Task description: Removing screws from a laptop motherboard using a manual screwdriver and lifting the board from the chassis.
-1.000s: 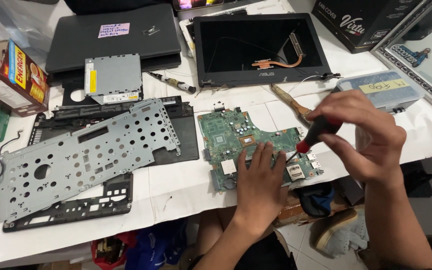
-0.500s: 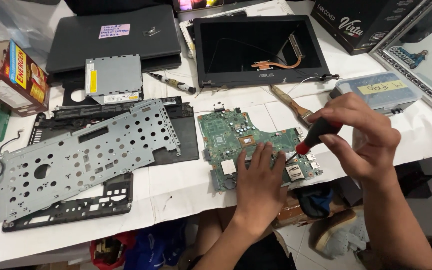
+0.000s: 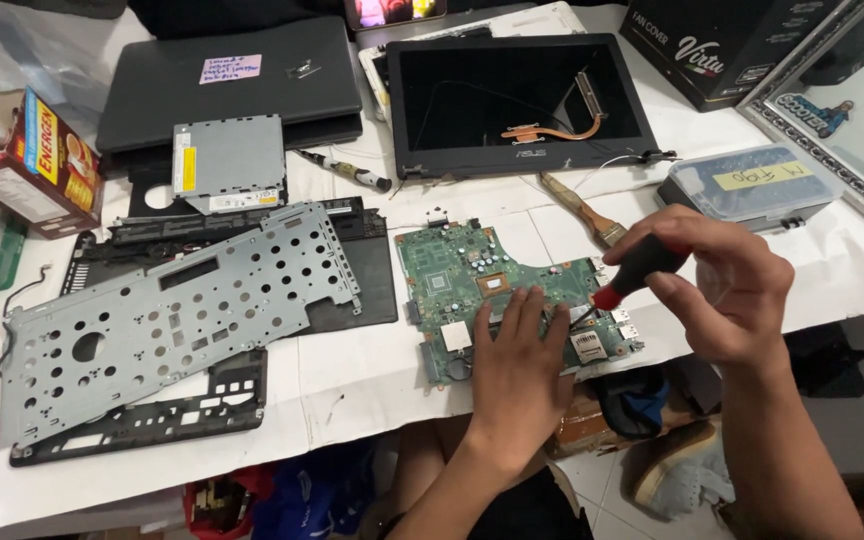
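Green circuit board (image 3: 497, 285) lying flat on the white-covered worktop (image 3: 372, 370), near its front edge and just right of the black laptop base (image 3: 252, 300). The left hand (image 3: 517, 375) rests palm-down on the board's near half — fingers (image 3: 527, 310) extended and released, their tips pressing the board just beside the copper-coloured chip area, grasping nothing. The right hand (image 3: 722, 285) hovers over the board's right end, fingers (image 3: 672, 290) clenched around a screwdriver with black-and-red handle (image 3: 642, 270); the handle slants down and to the left, and its dark shaft meets the board close beside the left fingertips. So the board lies under both hands, pinned by one and touched by the tool in the other.

Surroundings: a perforated grey metal plate (image 3: 172, 320) lies tilted across the laptop base; a silver optical drive (image 3: 227, 165) sits on a closed black laptop (image 3: 232, 90); a black screen lid (image 3: 522, 100) lies face-up behind the board, with a wooden-handled brush (image 3: 582, 212) between lid and right hand, and a clear plastic box (image 3: 747, 185) at far right.

Compared with half a second earlier — both hands keep much the same places, the left still flat on the board, the right still clamped on the tool at the same slant; nothing on the worktop has shifted.
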